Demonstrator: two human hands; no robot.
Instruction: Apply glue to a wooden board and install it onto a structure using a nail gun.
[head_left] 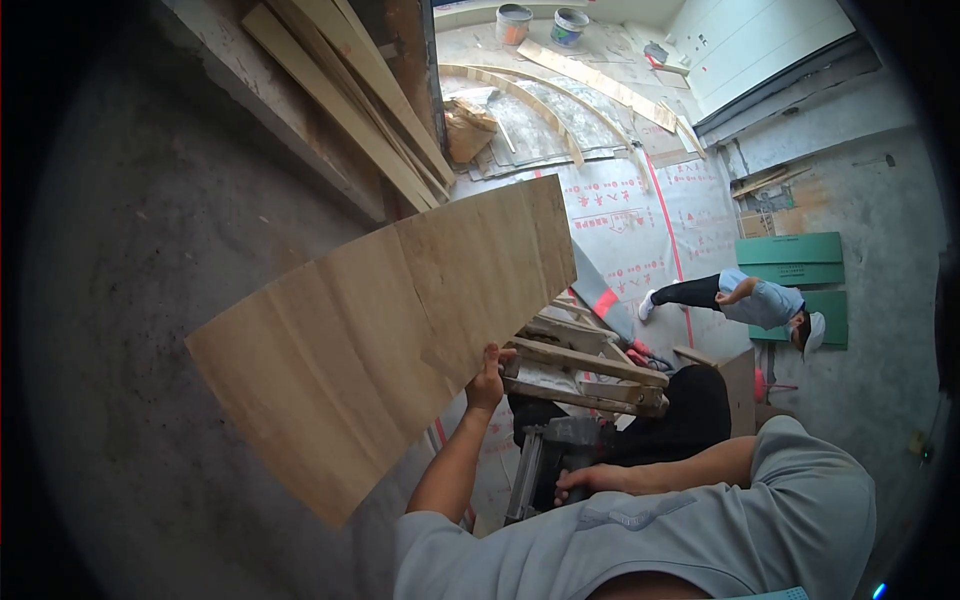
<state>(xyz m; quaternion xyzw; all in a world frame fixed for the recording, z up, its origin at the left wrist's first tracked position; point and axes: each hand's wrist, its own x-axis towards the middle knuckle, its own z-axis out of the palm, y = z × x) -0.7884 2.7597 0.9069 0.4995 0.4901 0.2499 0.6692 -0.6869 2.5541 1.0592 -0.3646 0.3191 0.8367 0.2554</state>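
Observation:
A large plywood board point(400, 330) is raised in front of me, its far edge slightly curved and its long side slanting from lower left to upper right. My left hand point(487, 380) grips its near edge, thumb pointing up. By my lap, my right hand point(580, 482) is wrapped around the handle of a dark nail gun point(572, 432), whose long metal magazine points toward the lower left. The nail gun and the board are apart. Under the board's right end stands a wooden stepladder point(590, 365), close to my dark-trousered legs; the board hides part of it.
Long wooden planks point(350, 90) lean at the upper left. Curved wooden strips point(530, 95) and two buckets point(514, 25) are at the back. Printed white sheeting point(700, 215) covers the floor. To the right, another person point(765, 300) stands near green panels point(800, 258).

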